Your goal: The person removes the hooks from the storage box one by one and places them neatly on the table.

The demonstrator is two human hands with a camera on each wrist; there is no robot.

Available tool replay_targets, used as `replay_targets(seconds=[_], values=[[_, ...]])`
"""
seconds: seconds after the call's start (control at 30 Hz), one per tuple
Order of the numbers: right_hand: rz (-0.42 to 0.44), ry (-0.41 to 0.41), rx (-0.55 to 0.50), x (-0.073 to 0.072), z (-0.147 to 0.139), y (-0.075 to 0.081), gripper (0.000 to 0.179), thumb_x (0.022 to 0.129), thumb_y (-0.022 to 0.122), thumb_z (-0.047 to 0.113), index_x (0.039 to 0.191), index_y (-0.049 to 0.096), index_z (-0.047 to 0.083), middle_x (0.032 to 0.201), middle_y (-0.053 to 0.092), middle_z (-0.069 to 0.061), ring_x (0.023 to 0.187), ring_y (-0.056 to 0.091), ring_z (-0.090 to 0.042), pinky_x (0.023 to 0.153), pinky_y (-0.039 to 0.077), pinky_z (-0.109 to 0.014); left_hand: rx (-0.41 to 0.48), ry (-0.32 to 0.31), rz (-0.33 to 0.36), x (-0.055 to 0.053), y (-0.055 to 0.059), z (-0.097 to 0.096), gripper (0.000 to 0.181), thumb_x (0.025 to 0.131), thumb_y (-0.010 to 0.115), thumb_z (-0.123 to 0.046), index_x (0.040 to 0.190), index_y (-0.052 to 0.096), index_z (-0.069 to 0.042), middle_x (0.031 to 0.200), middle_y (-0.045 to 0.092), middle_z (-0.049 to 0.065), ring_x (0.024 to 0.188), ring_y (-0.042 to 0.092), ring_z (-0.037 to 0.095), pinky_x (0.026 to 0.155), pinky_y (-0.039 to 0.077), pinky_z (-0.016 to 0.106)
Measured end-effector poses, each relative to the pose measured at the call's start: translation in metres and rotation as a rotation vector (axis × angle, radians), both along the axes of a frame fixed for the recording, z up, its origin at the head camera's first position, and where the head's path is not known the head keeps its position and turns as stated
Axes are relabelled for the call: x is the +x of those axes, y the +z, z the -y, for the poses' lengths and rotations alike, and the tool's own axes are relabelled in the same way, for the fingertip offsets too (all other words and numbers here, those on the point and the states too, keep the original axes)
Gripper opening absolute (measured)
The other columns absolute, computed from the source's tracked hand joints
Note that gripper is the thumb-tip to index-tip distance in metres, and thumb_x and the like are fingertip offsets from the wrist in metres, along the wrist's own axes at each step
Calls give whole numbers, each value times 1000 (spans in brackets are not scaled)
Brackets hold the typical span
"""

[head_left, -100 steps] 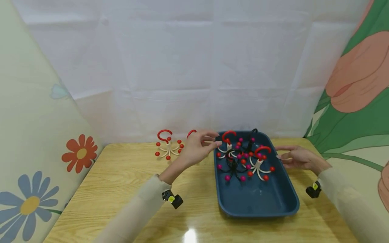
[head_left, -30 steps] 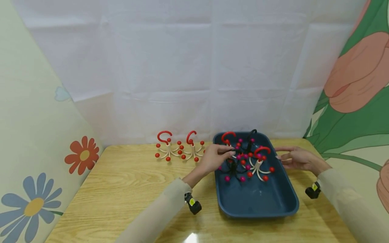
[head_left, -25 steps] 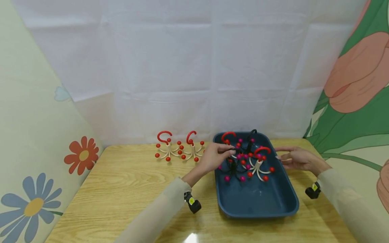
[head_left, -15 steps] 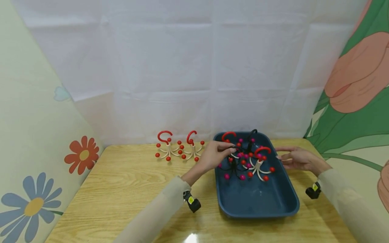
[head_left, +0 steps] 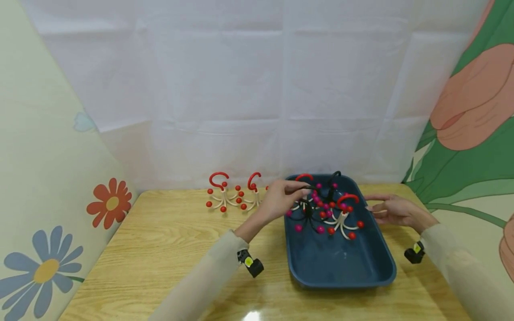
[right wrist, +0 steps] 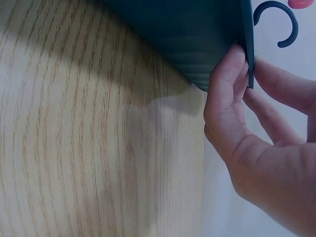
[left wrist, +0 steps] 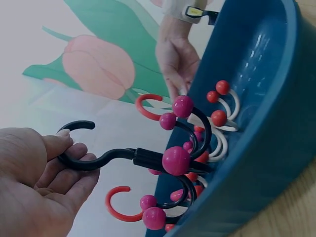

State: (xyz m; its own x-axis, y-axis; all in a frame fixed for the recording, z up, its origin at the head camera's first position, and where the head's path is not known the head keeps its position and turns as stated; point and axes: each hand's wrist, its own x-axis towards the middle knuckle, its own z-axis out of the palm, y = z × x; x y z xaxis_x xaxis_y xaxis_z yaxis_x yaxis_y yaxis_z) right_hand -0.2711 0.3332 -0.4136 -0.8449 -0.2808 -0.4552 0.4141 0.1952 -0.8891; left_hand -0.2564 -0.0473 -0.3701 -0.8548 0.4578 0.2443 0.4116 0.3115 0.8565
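Observation:
My left hand (head_left: 275,200) pinches the curved hook of a black multi-arm hook hanger (left wrist: 148,158) with magenta ball tips. It hangs over the back left of the dark blue bin (head_left: 341,284), its arms overlapping other hangers in the head view. Inside the bin are another black hanger (head_left: 330,192) and white ones with red hooks and red balls, one at right (head_left: 342,218) and one behind my left hand (head_left: 305,177). My right hand (head_left: 395,210) holds the bin's right rim, thumb and fingers on either side of it in the right wrist view.
Two white hangers with red hooks, one further left (head_left: 223,196) and one nearer the bin (head_left: 255,196), stand on the wooden table (head_left: 172,249). A white cloth (head_left: 217,89) hangs behind, and floral panels flank both sides.
From left of the bin, my left hand has come over it and taken the black hanger's hook. Lately the hand and hanger have risen slightly. My right hand stays at the rim.

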Motion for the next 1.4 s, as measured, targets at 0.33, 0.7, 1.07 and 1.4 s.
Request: replay_targets(seconds=[0.33, 0.7, 1.07, 1.4], values=[[0, -14, -10, 2, 1, 1, 65, 105, 58, 4, 165, 32, 5, 107, 74, 6, 98, 74, -14, 89, 63, -33, 1, 36, -14, 4, 14, 17, 33, 104, 68, -29, 133, 75, -15, 119, 81, 9, 101, 77, 27, 61, 43, 25], [22, -14, -16, 1, 0, 2, 65, 106, 58, 4, 166, 32, 6, 108, 74, 6, 99, 74, -13, 88, 62, -32, 3, 111, -35, 9, 27, 43, 31, 103, 70, -31, 131, 76, -20, 119, 81, 7, 84, 75, 23, 58, 44, 27], [20, 1, 1, 0, 0, 2, 67, 107, 53, 4, 167, 24, 4, 111, 71, 6, 101, 74, -14, 91, 62, -34, 9, 198, 3, 14, 21, 78, 28, 102, 71, -36, 127, 78, -26, 124, 79, 3, 109, 75, 21, 77, 56, 32], [27, -5, -2, 0, 0, 2, 67, 107, 53, 3, 167, 23, 3, 109, 71, 6, 100, 74, -14, 91, 62, -34, -8, 184, 5, 16, 11, 100, 28, 103, 70, -25, 128, 78, -16, 126, 78, 11, 81, 68, 14, 58, 42, 24]])
